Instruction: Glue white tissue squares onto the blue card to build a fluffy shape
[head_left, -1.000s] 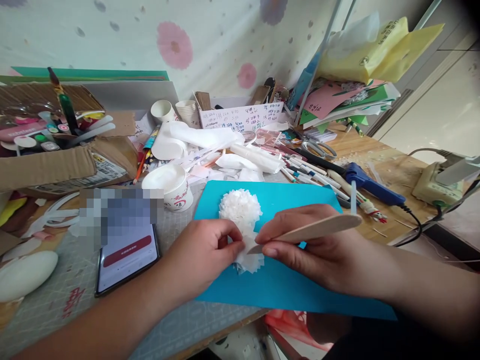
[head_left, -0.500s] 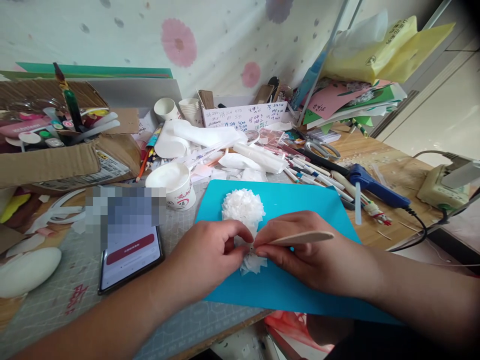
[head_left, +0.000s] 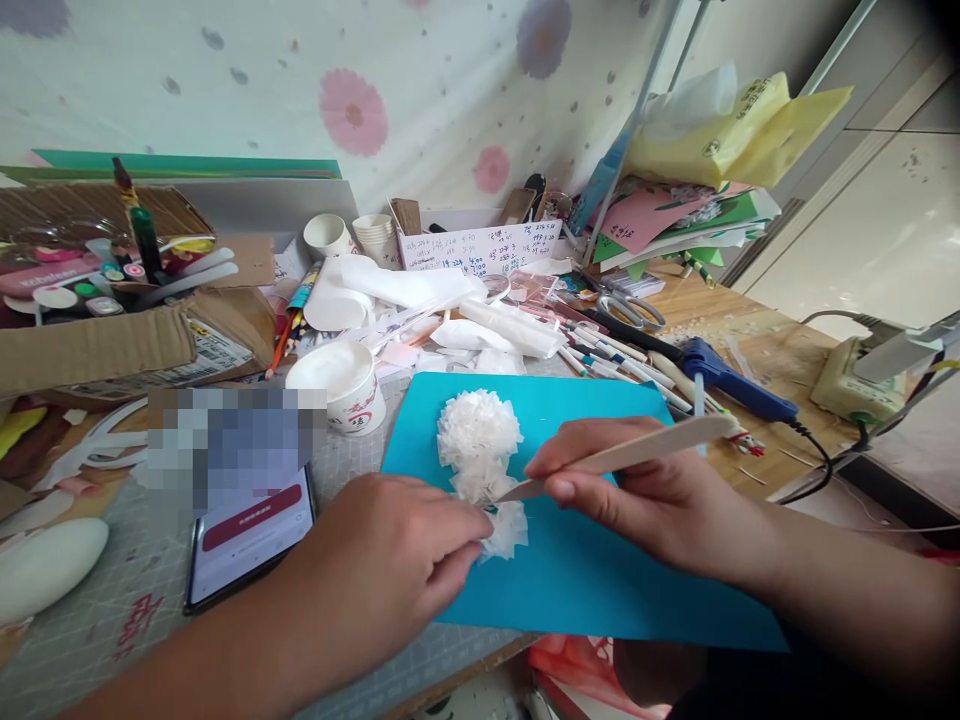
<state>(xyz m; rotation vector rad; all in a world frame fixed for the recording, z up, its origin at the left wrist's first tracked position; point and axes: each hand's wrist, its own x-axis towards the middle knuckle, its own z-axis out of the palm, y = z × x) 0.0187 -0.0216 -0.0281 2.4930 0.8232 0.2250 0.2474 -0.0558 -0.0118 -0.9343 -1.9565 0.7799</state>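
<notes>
Between my two hands lies the white tissue flower (head_left: 480, 440), resting on the turquoise sheet (head_left: 585, 570). My left hand (head_left: 390, 570) has its fingertips pinched together on the lower ruffled edge of the tissue, just under the fuller round head. My right hand (head_left: 637, 490) is closed around a flat wooden stick (head_left: 637, 452), thumb on top and fingers beneath, and the stick's tip touches the tissue right beside my left fingertips.

Just past the flower, beyond my fingers, a heap of white paper scraps (head_left: 480, 335) and a row of pens (head_left: 622, 360) crowd the far edge of the sheet. To the right of my right hand lies a blue glue gun (head_left: 731, 372), its cord trailing away toward a pale green power strip (head_left: 855, 385). Scissors (head_left: 634, 310) sit farther back behind the pens.

Left of my left hand a phone (head_left: 251, 535) lies face up on the grey cutting mat (head_left: 127, 610) (part of the area above it is blurred out), and a paper cup (head_left: 337, 385) stands just beyond it. Farther left is an open cardboard box (head_left: 97, 340) full of paint tubes and brushes. Nothing lies between my fingers and the flower; the clutter rings the sheet only.
</notes>
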